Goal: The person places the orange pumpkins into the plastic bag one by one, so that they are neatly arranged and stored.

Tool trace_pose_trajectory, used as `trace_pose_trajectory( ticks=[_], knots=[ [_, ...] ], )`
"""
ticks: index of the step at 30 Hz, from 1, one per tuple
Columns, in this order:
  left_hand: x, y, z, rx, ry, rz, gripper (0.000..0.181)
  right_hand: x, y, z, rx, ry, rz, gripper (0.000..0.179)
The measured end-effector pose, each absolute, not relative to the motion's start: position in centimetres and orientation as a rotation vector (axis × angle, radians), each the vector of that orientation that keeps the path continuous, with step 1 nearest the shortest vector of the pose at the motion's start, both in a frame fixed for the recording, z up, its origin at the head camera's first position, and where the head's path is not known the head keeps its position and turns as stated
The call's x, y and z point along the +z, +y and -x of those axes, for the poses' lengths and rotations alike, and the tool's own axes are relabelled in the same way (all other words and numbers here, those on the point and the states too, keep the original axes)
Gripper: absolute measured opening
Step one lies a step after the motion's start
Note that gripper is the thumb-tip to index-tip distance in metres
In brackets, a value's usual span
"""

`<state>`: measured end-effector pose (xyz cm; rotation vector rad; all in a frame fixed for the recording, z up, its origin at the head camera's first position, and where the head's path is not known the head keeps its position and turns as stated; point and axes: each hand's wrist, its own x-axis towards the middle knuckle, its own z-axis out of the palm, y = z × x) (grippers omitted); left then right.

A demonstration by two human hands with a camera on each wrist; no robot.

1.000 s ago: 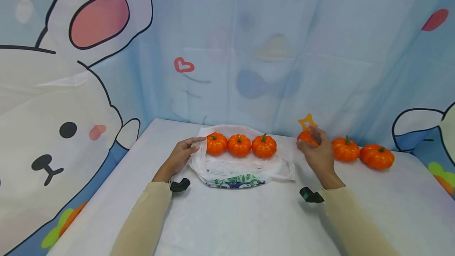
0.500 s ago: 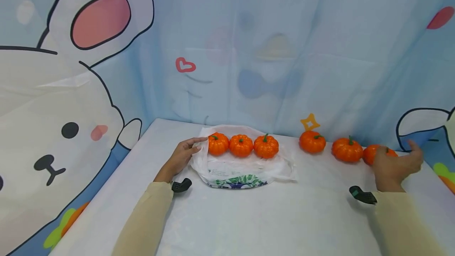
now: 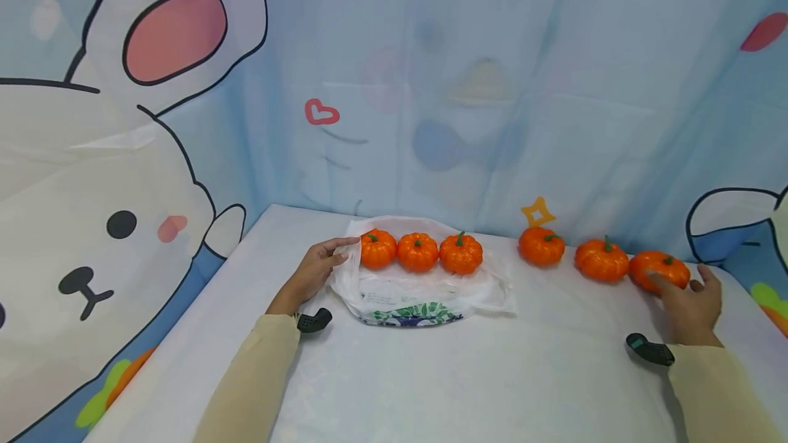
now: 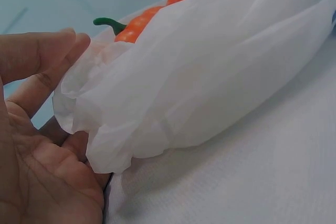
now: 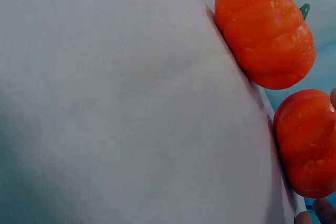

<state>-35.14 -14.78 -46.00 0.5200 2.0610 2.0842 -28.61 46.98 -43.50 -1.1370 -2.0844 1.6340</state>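
Observation:
My left hand (image 3: pixel 312 272) pinches the left edge of a white plastic bag (image 3: pixel 394 296) with green and blue print. In the left wrist view the bag (image 4: pixel 173 98) bulges beside the fingers. Three small orange pumpkins, left (image 3: pixel 378 249), middle (image 3: pixel 417 253) and right (image 3: pixel 460 253), sit in a row at the bag's mouth. On the right, my right hand (image 3: pixel 692 303) is at the near right side of the rightmost pumpkin (image 3: pixel 657 271), fingers loosely spread beside it. The right wrist view shows that pumpkin (image 5: pixel 307 142) with fingertips at the frame's edge, partly cut off.
Another pumpkin (image 3: pixel 601 260) sits just left of the rightmost one, and one more (image 3: pixel 542 246) farther left, near the back edge. All rest on a white-covered table (image 3: pixel 468 381). A blue printed curtain (image 3: pixel 394 87) hangs right behind.
My right hand has let go of the pumpkin nearest the bag and moved right to the rightmost one, then drawn slightly toward me. The left hand keeps its place on the bag.

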Motion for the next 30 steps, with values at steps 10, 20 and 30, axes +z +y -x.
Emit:
trace_pose_trajectory(
  ticks=[10,20,30],
  knots=[
    [-45.9,-14.9,35.0,2.078,2.066,-0.516,0.041,-44.1,47.7,29.4,1.543,-2.176,1.061,0.080],
    [-45.9,-14.9,35.0,2.081,2.061,-0.516,0.041,-44.5,48.4,29.7,1.516,-2.214,1.091,0.079],
    [-45.8,-14.8,35.1,2.078,2.083,-0.484,0.042,-43.3,48.4,28.8,1.599,-2.160,1.046,0.082]
  ],
)
